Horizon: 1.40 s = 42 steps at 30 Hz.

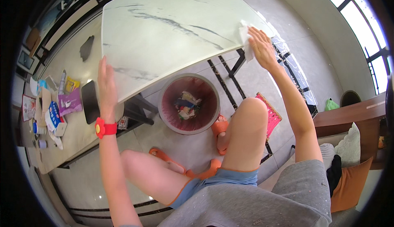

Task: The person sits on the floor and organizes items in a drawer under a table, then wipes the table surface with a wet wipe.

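Observation:
Before me stretches a white marble-patterned tabletop (172, 39) with grey veins and dark legs beneath. My right hand (261, 47) presses a white tissue or cloth (245, 37) onto its right front corner, and part of the sheet hangs over the edge. At the left front corner, my left hand (107, 82) lies along the edge with its fingers stretched out; it appears to hold nothing. A red wristband (110, 128) with a flower shape circles that wrist. Whether the left palm touches the tabletop's side is hard to tell.
Below the front edge stands a lined trash bin (189, 128) with litter inside. Left is a lower table (77, 140) bearing a black phone-like slab (90, 102), a purple packet (70, 103) and a blue-white box (55, 119). A pink woven stool (271, 116) stands beside my knee.

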Available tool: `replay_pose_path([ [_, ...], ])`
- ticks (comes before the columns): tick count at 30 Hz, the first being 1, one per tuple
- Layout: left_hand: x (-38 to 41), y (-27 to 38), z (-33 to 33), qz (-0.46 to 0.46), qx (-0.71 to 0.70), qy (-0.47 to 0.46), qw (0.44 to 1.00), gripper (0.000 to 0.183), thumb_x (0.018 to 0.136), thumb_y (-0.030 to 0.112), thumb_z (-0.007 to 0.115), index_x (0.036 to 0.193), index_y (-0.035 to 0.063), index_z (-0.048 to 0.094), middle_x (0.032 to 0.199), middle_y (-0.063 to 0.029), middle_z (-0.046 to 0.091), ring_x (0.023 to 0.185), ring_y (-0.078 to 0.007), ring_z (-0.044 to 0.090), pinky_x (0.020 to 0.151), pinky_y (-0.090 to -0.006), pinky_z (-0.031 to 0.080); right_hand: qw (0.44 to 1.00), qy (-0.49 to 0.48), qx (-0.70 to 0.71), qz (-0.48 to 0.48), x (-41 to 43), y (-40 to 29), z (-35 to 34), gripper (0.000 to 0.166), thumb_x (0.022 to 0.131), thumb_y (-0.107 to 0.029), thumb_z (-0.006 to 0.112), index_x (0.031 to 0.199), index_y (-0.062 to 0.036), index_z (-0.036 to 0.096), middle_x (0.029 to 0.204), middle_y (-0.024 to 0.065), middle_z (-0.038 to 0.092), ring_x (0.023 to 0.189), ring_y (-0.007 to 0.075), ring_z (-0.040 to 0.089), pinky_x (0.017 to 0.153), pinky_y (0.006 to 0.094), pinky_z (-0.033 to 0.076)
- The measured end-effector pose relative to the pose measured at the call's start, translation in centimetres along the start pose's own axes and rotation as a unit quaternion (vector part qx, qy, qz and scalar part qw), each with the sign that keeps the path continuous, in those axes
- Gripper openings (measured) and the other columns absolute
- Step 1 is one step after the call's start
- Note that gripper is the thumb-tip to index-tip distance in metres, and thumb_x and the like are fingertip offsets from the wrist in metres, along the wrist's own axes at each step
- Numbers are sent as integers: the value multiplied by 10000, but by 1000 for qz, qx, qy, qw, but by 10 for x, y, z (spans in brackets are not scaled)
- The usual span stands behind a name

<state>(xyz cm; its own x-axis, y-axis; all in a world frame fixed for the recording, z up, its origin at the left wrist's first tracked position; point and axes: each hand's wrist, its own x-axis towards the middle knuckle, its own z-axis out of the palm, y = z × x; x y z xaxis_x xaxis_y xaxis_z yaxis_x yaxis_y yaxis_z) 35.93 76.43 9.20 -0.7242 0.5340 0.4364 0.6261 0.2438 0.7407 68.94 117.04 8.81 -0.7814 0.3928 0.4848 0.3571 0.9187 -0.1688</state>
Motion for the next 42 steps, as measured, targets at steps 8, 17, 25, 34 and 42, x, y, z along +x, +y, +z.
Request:
replay_pose_path([
  [8, 1, 0, -2, -6, 3, -3, 1000, 656, 1048, 474, 349, 1469, -28, 375, 1545, -222, 338, 1469, -324, 258, 1204, -388, 169, 910, 140, 152, 360, 50, 114, 38, 476, 1014, -313, 367, 1228, 39, 604, 1275, 278, 587, 1234, 398, 533, 1055, 449, 393],
  [17, 0, 4, 1, -13, -1, 13, 1000, 645, 1043, 466, 375, 1440, -41, 412, 1525, -242, 364, 1455, -346, 285, 1193, -403, 193, 705, 436, 336, 448, 57, -56, 105, 732, 989, -105, 418, 1515, 91, -52, 1602, 287, 19, 1475, 397, 183, 1223, 409, 130],
  [25, 1, 2, -12, -16, 53, -8, 998, 596, 1046, 434, 384, 1452, -2, 420, 1553, -235, 318, 1472, -330, 253, 1194, -405, 185, 868, 237, 158, 407, 38, -99, 80, 640, 986, -177, 446, 1490, 128, 196, 1603, 294, -27, 1496, 419, -56, 1222, 468, 30],
  [34, 1, 17, -4, -3, 98, -35, 995, 480, 1049, 291, 418, 1445, 20, 442, 1548, -187, 350, 1459, -319, 284, 1186, -396, 207, 915, -80, -68, 388, 91, 81, 25, 596, 1006, -401, 263, 1244, 34, 593, 1327, 293, 554, 1291, 423, 493, 1115, 489, 336],
  [42, 5, 36, -10, -17, 120, -77, 990, 447, 1042, 210, 391, 1446, 26, 441, 1561, -146, 339, 1468, -297, 258, 1193, -404, 184, 942, -149, -28, 299, 197, 128, 79, 722, 1008, -489, 187, 1300, 50, 567, 1363, 283, 522, 1318, 419, 460, 1119, 471, 324],
])
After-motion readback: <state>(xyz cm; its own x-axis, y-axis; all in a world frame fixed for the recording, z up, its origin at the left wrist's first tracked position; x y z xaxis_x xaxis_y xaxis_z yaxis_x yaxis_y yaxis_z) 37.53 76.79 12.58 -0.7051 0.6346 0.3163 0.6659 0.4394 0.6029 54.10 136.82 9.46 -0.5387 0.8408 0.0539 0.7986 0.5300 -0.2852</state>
